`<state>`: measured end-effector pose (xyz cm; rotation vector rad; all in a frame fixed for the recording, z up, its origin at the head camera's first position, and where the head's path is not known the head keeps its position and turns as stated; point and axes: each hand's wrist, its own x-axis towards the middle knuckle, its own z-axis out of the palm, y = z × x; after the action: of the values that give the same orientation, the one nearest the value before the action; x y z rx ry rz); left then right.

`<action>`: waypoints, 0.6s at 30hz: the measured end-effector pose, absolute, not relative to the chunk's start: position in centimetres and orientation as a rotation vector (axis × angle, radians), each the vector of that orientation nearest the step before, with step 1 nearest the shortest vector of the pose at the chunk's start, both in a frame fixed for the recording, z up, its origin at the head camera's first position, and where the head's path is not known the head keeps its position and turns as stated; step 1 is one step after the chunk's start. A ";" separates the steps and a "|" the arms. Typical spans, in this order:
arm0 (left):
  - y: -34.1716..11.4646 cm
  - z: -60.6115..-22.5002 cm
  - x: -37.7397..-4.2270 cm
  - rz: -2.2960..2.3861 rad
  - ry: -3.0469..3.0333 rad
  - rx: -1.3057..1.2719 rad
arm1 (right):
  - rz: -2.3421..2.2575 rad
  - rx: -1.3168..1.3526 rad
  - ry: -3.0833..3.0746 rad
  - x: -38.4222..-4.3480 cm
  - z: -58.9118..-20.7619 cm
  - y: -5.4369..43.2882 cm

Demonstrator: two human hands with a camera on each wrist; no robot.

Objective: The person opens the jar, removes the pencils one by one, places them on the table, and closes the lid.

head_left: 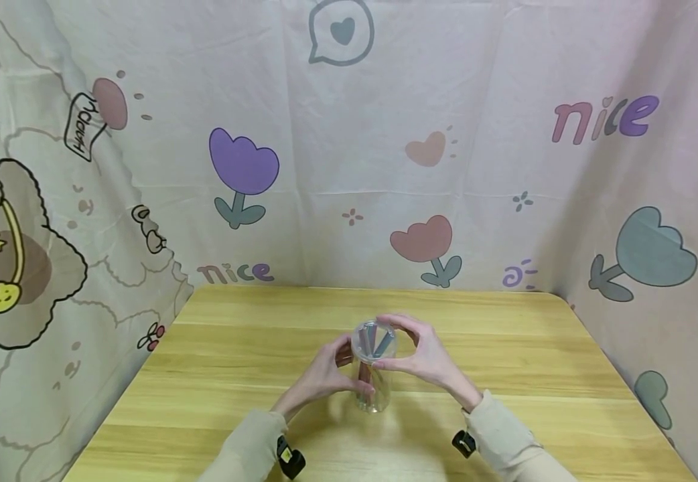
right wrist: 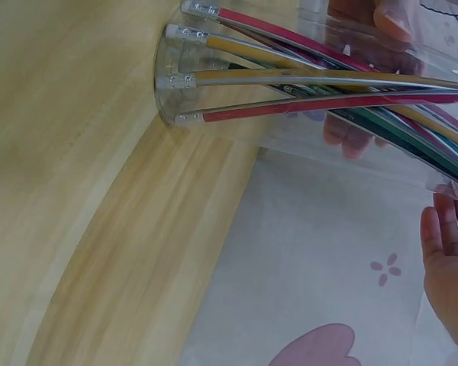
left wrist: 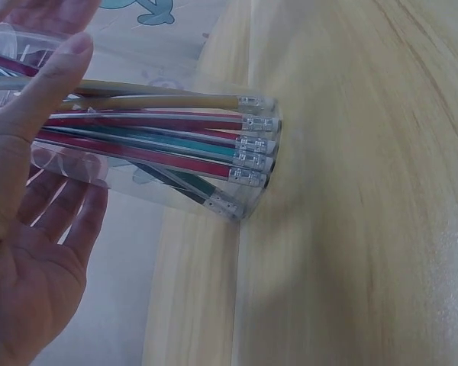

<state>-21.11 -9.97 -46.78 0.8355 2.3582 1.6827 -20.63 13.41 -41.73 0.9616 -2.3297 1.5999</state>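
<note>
A clear plastic cylinder (head_left: 379,396) stands upright on the table in the head view. Inside it are several pencils (left wrist: 175,120), red, yellow and green, with their white eraser ends at the bottom. My left hand (head_left: 326,371) grips the cylinder's side, thumb in front and fingers round the back. At the top, my right hand (head_left: 426,351) holds the round clear rim (head_left: 358,345) between thumb and fingers. Whether a separate lid sits there I cannot tell. In the right wrist view, the cylinder's upper end is cut off at the frame's edge.
The wooden table (head_left: 216,375) extends on all sides of the cylinder. A printed cloth (head_left: 337,134) with flowers and hearts hangs behind the table and along both sides. Each wrist carries a small black camera (head_left: 291,458) on a strap.
</note>
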 end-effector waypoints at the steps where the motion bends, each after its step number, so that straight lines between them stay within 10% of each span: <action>1: -10.0 -46.7 -21.1 1.683 2.353 0.835 | 1.601 0.956 -2.328 -20.6 -41.8 13.4; 18: -10.1 -46.5 -21.3 1.651 2.348 0.877 | 1.662 0.970 -2.230 -21.4 -43.1 13.5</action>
<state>-21.28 -10.08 -46.51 0.8766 2.3478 1.6510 -21.44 13.48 -43.08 0.9696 -2.2305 1.6622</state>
